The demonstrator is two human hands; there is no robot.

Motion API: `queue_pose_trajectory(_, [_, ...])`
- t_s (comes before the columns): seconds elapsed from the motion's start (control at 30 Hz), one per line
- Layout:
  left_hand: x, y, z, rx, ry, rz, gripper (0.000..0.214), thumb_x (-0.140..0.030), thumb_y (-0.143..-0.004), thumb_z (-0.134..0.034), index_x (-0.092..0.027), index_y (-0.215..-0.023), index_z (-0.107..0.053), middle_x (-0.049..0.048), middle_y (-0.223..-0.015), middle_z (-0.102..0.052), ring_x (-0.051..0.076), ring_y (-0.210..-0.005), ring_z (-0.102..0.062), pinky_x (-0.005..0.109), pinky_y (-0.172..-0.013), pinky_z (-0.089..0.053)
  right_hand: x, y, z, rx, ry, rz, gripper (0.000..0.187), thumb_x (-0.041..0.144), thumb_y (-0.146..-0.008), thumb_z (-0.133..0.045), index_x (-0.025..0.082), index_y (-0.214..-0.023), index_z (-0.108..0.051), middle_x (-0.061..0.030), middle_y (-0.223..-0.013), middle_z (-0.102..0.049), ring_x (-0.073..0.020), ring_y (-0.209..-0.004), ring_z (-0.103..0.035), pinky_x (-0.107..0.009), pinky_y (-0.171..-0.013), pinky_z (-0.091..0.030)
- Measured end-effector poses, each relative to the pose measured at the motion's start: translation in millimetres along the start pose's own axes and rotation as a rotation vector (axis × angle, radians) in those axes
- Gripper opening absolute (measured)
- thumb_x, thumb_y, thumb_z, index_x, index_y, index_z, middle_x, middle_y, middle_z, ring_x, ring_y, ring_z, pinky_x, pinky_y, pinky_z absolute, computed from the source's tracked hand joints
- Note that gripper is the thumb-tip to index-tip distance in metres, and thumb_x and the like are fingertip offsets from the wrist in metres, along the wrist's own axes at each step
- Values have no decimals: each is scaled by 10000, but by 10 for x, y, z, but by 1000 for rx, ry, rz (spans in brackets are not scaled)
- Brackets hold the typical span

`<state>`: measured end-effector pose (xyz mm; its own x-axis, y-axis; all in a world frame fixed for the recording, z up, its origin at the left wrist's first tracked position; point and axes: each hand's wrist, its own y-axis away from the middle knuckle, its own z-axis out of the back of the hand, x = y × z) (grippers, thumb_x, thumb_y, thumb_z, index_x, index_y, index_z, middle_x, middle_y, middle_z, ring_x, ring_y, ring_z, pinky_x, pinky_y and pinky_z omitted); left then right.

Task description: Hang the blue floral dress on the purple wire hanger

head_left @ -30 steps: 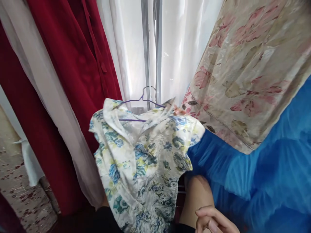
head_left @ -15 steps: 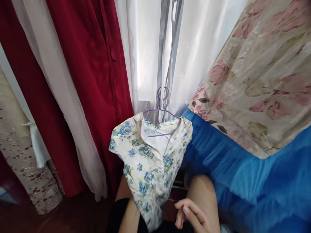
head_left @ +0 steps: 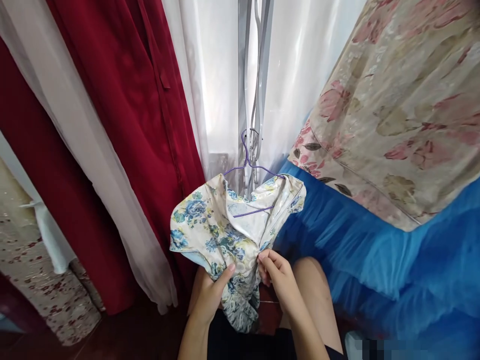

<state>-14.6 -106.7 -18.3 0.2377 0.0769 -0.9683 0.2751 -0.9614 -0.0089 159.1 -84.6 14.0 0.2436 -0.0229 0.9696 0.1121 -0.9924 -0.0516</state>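
A cream short-sleeved blouse (head_left: pixel 197 212) with blue and yellow flowers hangs on a purple wire hanger (head_left: pixel 245 155). Its neck is open in a V, and its lower part is bunched up above my lap. With the thumb in front and the fingers hidden behind the cloth, my left hand (head_left: pixel 213 295) grips the blouse's left side. My right hand (head_left: pixel 277 270) pinches the front edge just below the V, thumb and index finger together.
Red drapes (head_left: pixel 112 100) and a pale sheer cloth (head_left: pixel 123 225) hang at left. White curtains (head_left: pixel 221 75) and grey straps (head_left: pixel 257 75) are behind the hanger. At right hang a pink-flowered cloth (head_left: pixel 405 115) and blue tulle (head_left: pixel 375 270). My knee (head_left: pixel 315 290) is below the blouse.
My left hand has come into view, gripping the blouse's side. My right hand has moved up from below and taken hold of the front edge. The blouse's hem has bunched up.
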Motion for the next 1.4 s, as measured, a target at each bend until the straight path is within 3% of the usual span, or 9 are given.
queue_pose_trajectory(0.07, [58,-15,-51,-159,-97,-133,584,-420,-831,-747,-251,-1353,-545,117,-1379,-621,325,-1374,-528,463,-1150,-430,12,66,55,-45,-22,-15,346,466,-888,-655,192,-703,-551,59,-536,-405,-94,-487,-295,-244,-488,-219])
queue_pose_trajectory(0.13, [128,5,-157,-439,-207,-360,546,-413,-897,-666,-265,-1380,-459,133,-1432,-541,312,-1400,-486,480,-1164,-408,36,124,122,-99,-9,-10,363,454,-882,-664,188,-667,-540,52,-537,-406,-92,-497,-295,-244,-495,-219])
queue_pose_trajectory(0.2, [201,74,-300,-588,-326,-595,515,-364,-925,-630,-280,-1381,-405,150,-1454,-465,304,-1415,-442,506,-1175,-384,58,169,165,-141,7,-16,365,449,-863,-677,186,-648,-542,52,-524,-402,-90,-494,-286,-243,-490,-206])
queue_pose_trajectory(0.33, [328,256,-575,-362,-559,-837,353,-247,-910,-652,-259,-1243,-535,130,-1304,-538,303,-1292,-513,514,-1096,-435,64,240,138,-117,31,-34,318,435,-805,-705,171,-661,-603,53,-507,-415,-85,-481,-310,-231,-477,-218])
queue_pose_trajectory(0.5, [412,283,-692,-142,-498,-662,87,-259,-965,-572,-215,-1030,-608,69,-1029,-649,228,-999,-635,361,-886,-525,29,308,24,-14,57,-79,353,448,-797,-713,165,-626,-588,44,-443,-457,-77,-421,-352,-225,-460,-254])
queue_pose_trajectory(0.63, [385,238,-626,-40,-434,-527,128,-315,-960,-583,-203,-901,-596,19,-823,-650,186,-786,-633,281,-737,-505,73,311,-34,-25,36,-88,385,502,-780,-729,158,-643,-624,31,-411,-483,-81,-385,-366,-230,-439,-270])
queue_pose_trajectory(1.0, [145,98,-280,194,-591,-504,141,-236,-931,-568,-196,-797,-549,20,-778,-621,185,-774,-620,275,-746,-469,468,-224,-198,-52,-69,44,320,434,-772,-753,154,-639,-672,42,-408,-473,-69,-397,-318,-225,-431,-226])
queue_pose_trajectory(1.23, [138,153,-167,253,-717,-463,141,-193,-905,-563,-202,-774,-513,20,-785,-603,192,-791,-615,272,-740,-452,1139,-825,-472,-9,-178,192,305,408,-680,-791,130,-633,-676,32,-455,-530,-39,-372,-317,-208,-386,-193])
queue_pose_trajectory(1.4, [141,127,-177,284,-670,-415,106,-204,-914,-586,-201,-810,-564,19,-815,-627,190,-805,-629,290,-771,-484,1239,-794,-516,27,-130,244,261,392,-764,-740,142,-727,-675,39,-444,-544,-58,-370,-356,-196,-383,-240])
